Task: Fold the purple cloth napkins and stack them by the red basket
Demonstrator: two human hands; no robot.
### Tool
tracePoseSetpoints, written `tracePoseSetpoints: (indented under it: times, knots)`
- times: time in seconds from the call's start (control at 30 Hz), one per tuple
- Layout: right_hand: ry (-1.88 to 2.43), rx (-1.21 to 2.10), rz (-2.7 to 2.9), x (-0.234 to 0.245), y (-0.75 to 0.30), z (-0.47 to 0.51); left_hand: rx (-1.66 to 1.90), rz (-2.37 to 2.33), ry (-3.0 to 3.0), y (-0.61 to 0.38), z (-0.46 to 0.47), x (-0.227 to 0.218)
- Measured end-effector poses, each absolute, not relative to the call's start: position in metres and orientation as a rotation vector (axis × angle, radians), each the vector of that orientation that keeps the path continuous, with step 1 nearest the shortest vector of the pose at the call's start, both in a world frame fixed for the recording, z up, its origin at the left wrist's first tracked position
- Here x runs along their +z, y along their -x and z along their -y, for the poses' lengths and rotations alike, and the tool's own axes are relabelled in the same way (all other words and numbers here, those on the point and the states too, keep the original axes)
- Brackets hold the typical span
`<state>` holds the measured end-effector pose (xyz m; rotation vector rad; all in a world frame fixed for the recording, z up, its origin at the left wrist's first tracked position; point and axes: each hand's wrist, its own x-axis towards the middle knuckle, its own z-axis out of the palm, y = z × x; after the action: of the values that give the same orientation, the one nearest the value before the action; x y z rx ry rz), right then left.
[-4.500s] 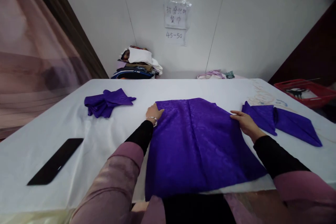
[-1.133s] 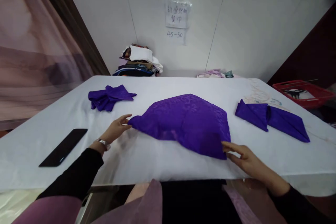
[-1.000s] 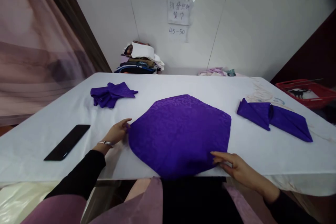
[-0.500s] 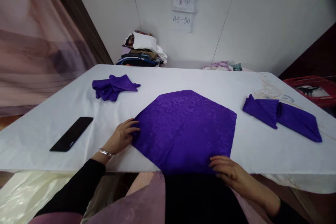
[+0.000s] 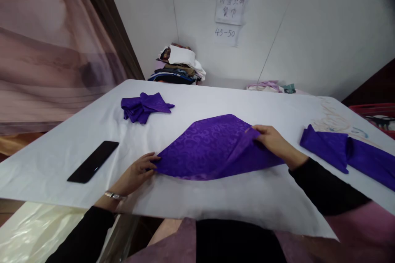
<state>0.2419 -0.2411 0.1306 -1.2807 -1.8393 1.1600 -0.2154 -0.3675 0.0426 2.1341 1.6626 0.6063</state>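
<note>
A purple patterned cloth napkin (image 5: 197, 144) lies spread on the white-covered table in front of me, its near edge folded up and away from the table's front edge. My left hand (image 5: 142, 170), with a silvery bracelet on its wrist, has its fingertips on the napkin's left corner and grips it there. At the upper right, my right hand (image 5: 271, 139) pinches a raised corner of the same napkin between thumb and fingers. A slanting fold runs down from that pinch; the cloth beneath is partly hidden.
A bunched purple napkin (image 5: 145, 107) lies at the back left, and folded purple cloth (image 5: 327, 148) at the right. A black phone (image 5: 92, 162) rests on the white tablecloth (image 5: 197, 201). Behind stands a clothes pile (image 5: 179, 65); a red basket (image 5: 376, 111) is far right.
My right hand has moved from the napkin's near right edge up and away from me, carrying its near part over. My left hand stays at the left corner. The view has shifted slightly.
</note>
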Motion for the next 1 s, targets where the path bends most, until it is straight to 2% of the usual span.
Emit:
tracePoseSetpoints:
  times: [0.13,0.33,0.57,1.0]
  knots:
    - [1.379,1.230,1.737,0.110,-0.207,0.163,0.569,-1.694,-2.086,0.218,0.379,0.046]
    - [1.470,1.084,1.850,0.066,-0.170,0.097,0.558,-1.747,-2.107,0.219,0.386,0.044]
    - [1.449,0.995,1.893,0.037,-0.155,0.078,0.640,-1.775,-2.115,0.222,0.386,0.034]
    - [1.426,1.000,1.870,0.031,-0.164,0.080,0.550,-1.858,-1.960,0.216,0.375,0.052]
